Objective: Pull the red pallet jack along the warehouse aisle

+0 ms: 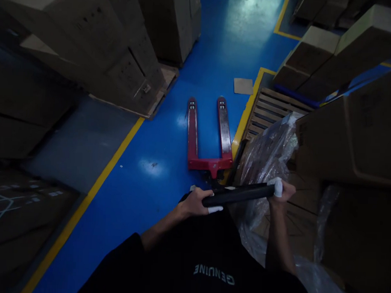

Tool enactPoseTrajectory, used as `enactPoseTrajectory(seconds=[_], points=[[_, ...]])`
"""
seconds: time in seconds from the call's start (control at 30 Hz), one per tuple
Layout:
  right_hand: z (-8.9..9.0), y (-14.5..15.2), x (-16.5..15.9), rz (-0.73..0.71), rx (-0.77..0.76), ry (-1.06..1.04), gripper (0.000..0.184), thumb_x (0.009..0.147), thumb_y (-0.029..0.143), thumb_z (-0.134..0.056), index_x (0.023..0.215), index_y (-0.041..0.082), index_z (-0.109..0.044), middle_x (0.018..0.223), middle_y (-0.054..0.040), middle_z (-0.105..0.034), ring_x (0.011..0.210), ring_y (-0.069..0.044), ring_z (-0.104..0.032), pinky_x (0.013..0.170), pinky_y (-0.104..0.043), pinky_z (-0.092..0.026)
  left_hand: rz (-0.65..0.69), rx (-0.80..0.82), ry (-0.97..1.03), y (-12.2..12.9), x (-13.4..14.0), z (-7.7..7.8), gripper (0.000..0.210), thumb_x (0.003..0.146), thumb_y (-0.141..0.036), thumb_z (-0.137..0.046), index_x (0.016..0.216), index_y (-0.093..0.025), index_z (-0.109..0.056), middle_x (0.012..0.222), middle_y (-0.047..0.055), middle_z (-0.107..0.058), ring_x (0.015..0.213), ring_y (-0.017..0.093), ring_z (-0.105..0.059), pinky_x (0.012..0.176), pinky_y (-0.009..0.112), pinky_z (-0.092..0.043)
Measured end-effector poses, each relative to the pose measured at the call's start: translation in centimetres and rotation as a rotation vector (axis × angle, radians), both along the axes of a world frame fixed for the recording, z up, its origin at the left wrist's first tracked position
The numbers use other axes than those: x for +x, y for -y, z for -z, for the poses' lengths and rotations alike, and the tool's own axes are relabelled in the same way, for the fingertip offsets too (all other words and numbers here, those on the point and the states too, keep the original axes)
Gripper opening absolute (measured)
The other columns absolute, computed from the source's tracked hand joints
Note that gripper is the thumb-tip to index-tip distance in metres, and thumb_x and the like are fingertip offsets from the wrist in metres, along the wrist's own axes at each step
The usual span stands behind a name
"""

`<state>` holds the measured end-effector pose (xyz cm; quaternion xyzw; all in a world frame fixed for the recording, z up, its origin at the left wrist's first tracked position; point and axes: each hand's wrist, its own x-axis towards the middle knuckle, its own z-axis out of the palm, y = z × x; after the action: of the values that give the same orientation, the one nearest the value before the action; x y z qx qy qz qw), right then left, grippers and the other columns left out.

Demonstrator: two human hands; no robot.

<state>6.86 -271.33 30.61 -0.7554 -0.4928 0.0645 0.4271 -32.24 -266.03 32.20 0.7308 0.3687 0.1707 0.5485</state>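
A red pallet jack (209, 164) stands on the blue floor before me, its two forks pointing away with nothing on them. Its black handle (241, 194) lies crosswise in front of my body. My left hand (197, 201) is closed round the handle's left end, with a white covering on a finger. At the right end my right hand (281, 191) grips it too, white wrapping on its fingers. The lower part of the handle's shaft is mostly hidden behind the grip.
Stacked cartons on a wooden pallet (167, 83) stand at the left. To the right are an unloaded slatted pallet (270, 108), plastic-wrapped goods (266, 153) and large cartons (369, 122). A flat cardboard piece (243, 86) lies beyond the forks. Yellow lines (116, 156) edge the blue aisle.
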Motion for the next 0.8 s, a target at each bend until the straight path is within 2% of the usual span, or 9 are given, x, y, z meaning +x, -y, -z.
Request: enactPoseTrajectory(seconds=[0.1, 0.2, 0.33, 0.47, 0.57, 0.63, 0.8], points=[[-0.6, 1.8, -0.1, -0.017, 0.045, -0.062, 0.082, 0.106, 0.088, -0.049, 0.056, 0.025, -0.063, 0.051, -0.005, -0.055, 0.045, -0.017, -0.053, 0.051, -0.033, -0.042, 0.014, 0.031, 0.049, 2.0, -0.1, 0.1, 0.056, 0.089, -0.073, -0.092, 0.079, -0.024, -0.068, 0.065, -0.001, -0.065, 0.057, 0.015, -0.058, 0.061, 0.03, -0.041], [-0.6, 2.4, -0.2, -0.048, 0.048, -0.057, 0.079, 0.107, 0.083, -0.054, 0.056, 0.024, -0.064, 0.05, -0.0025, -0.055, 0.045, -0.016, -0.051, 0.051, -0.03, -0.041, 0.002, 0.072, 0.04, 2.6, -0.3, 0.1, 0.053, 0.091, -0.069, -0.091, 0.08, -0.023, -0.067, 0.063, -0.002, -0.063, 0.056, 0.013, -0.056, 0.062, 0.029, -0.04], [0.0, 1.4, 0.1, -0.061, 0.092, -0.017, 0.074, 0.108, 0.075, -0.056, 0.056, 0.022, -0.062, 0.05, -0.0005, -0.05, 0.045, -0.014, -0.047, 0.052, -0.029, -0.035, -0.058, 0.144, 0.012, 1.9, -0.2, -0.2, 0.055, 0.092, -0.067, -0.092, 0.079, -0.021, -0.066, 0.063, -0.004, -0.058, 0.057, 0.011, -0.051, 0.065, 0.028, -0.04], [0.4, -1.6, 0.5, -0.069, 0.119, 0.042, 0.072, 0.106, 0.072, -0.056, 0.053, 0.024, -0.056, 0.048, 0.001, -0.043, 0.045, -0.012, -0.04, 0.053, -0.031, -0.03, -0.075, 0.101, 0.021, -0.4, 0.0, -0.8, 0.056, 0.09, -0.067, -0.094, 0.08, -0.018, -0.069, 0.065, -0.006, -0.053, 0.059, 0.01, -0.046, 0.062, 0.024, -0.039], [0.4, -4.1, 0.1, -0.066, 0.095, -0.014, 0.068, 0.105, 0.07, -0.055, 0.057, 0.023, -0.06, 0.052, -0.0005, -0.052, 0.048, -0.014, -0.048, 0.055, -0.031, -0.035, -0.096, 0.133, 0.071, -3.7, 0.0, -1.1, 0.053, 0.091, -0.062, -0.096, 0.078, -0.017, -0.07, 0.063, -0.007, -0.048, 0.058, 0.009, -0.043, 0.058, 0.023, -0.035], [0.4, -5.1, -1.0, -0.016, 0.059, -0.08, 0.067, 0.106, 0.071, -0.055, 0.059, 0.023, -0.06, 0.055, -0.0008, -0.055, 0.052, -0.015, -0.052, 0.058, -0.031, -0.038, -0.096, 0.175, 0.12, -7.0, -0.3, -1.1, 0.056, 0.089, -0.062, -0.098, 0.074, -0.017, -0.068, 0.061, -0.007, -0.044, 0.057, 0.009, -0.039, 0.056, 0.023, -0.034], [-0.7, -4.5, -6.5, 0.178, -0.029, -0.163, 0.064, 0.107, 0.074, -0.062, 0.067, 0.023, -0.059, 0.061, 0.0018, -0.052, 0.061, -0.015, -0.045, 0.065, -0.034, -0.035, 0.018, 0.239, 0.199, -19.0, -0.9, -0.3, 0.073, 0.073, -0.076, -0.105, 0.064, -0.019, -0.06, 0.058, -0.007, -0.039, 0.055, 0.01, -0.04, 0.055, 0.025, -0.034]])
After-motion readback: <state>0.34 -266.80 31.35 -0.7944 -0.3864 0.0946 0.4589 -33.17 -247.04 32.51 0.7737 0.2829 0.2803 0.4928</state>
